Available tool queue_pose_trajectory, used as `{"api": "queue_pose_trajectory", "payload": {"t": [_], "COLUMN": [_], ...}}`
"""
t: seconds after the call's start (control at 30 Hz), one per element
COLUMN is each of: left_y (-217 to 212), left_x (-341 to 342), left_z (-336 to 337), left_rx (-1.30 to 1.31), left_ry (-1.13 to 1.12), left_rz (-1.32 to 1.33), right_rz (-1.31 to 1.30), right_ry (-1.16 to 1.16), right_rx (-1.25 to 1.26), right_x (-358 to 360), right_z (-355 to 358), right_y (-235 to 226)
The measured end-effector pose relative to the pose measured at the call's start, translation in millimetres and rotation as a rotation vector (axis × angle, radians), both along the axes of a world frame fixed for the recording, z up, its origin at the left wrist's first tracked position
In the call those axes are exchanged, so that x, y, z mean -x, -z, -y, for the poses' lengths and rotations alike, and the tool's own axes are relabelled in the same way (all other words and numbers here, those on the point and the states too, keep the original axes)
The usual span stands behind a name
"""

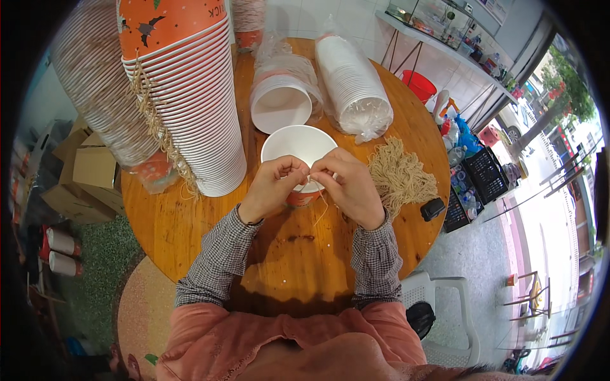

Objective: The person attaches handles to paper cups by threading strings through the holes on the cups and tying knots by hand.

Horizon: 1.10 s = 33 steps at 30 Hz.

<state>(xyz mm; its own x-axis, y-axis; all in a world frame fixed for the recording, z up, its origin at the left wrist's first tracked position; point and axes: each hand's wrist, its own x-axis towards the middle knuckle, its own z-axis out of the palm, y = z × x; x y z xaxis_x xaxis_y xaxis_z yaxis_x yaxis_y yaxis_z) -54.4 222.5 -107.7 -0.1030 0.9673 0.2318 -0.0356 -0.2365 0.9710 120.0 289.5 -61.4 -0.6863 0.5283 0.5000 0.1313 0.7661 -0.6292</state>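
The left hand [274, 185] and right hand [346, 184] pinch a thin tan string [321, 213] at the near rim of a white-lined orange paper bowl [298, 155] on the round glossy wooden table [286, 254]. The light bowl could tip if tugged; the string may slip. A pile of fibrous strings [400, 174] lies right.

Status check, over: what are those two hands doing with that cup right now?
Left hand and right hand pinched together on a thin string at the white paper cup rim. Tall cup stack left; string bundle right. Nothing between.
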Motion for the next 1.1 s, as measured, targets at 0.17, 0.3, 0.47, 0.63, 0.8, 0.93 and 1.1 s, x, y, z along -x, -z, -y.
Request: {"api": "queue_pose_trajectory", "payload": {"t": [0.17, 0.3, 0.47, 0.63, 0.8, 0.93, 1.1], "left_y": [0, -4, 2, 4, 2, 5, 5], "left_x": [2, 2, 2, 9, 5, 4, 1], "left_z": [0, 0, -3, -5, -5, -6, -7], "left_rx": [0.061, 0.087, 0.064, 0.011, -0.033, -0.014, -0.073], "left_ry": [0.050, 0.054, 0.041, 0.006, -0.051, -0.080, -0.114], "left_rz": [0.037, 0.030, 0.078, 0.045, 0.039, 0.005, 0.055], "right_rz": [-0.055, -0.048, -0.104, -0.003, -0.018, -0.098, -0.099], "right_ry": [0.033, 0.055, 0.002, -0.057, -0.105, -0.112, -0.079], "right_rx": [0.054, 0.087, 0.443, 0.706, 0.689, 0.599, 0.569], "right_x": [6, 7, 12, 10, 14, 17, 18], "right_z": [-9, -11, -20, -20, -21, -21, -20], "right_y": [8, 11, 24, 19, 25, 30, 31]}}
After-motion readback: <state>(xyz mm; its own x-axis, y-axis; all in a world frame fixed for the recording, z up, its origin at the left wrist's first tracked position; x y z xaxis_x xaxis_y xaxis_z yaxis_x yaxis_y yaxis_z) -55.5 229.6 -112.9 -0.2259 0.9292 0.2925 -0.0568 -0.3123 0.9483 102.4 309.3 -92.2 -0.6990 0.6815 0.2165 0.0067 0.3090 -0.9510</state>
